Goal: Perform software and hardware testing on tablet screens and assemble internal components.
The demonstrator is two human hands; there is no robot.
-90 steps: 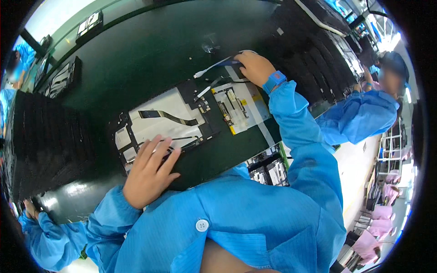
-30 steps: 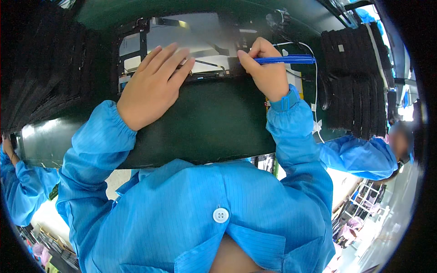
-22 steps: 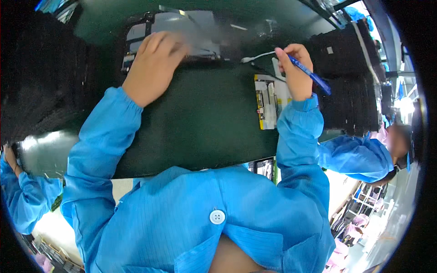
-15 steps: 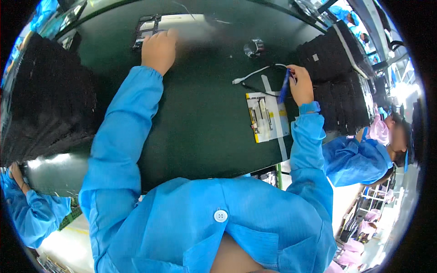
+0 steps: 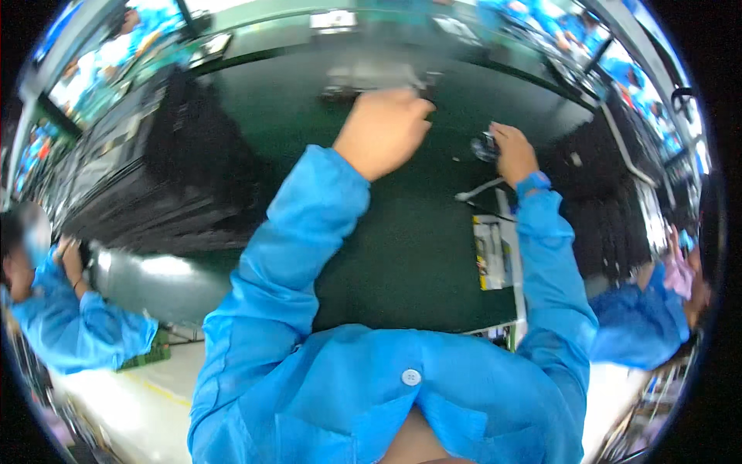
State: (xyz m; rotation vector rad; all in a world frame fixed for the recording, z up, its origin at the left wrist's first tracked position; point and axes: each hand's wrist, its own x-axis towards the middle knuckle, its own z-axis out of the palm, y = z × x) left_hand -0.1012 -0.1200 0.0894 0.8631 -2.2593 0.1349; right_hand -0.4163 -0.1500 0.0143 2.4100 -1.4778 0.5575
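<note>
My right hand (image 5: 514,153) has its fingertips closed on the right edge of a small round shiny roll (image 5: 485,147), which looks like clear tape. My left hand (image 5: 385,131) is over the far middle of the table, blurred, with fingers bent. Just beyond it lies a flat device part (image 5: 371,77), too smeared to make out; whether the fingers touch it cannot be told. Near my right forearm lie a white cable (image 5: 468,195) and a flat electronic panel (image 5: 488,251) with yellow edges. My sleeve hides part of both.
Tall stacks of black flat pieces stand on the left (image 5: 166,162) and right (image 5: 599,193) of the dark green table (image 5: 402,255). Co-workers in blue sit on both sides, and others work beyond the far edge.
My right hand has left the blue item by the cable and reached farther out to the roll. My left hand has moved rightward. The whole view has shifted.
</note>
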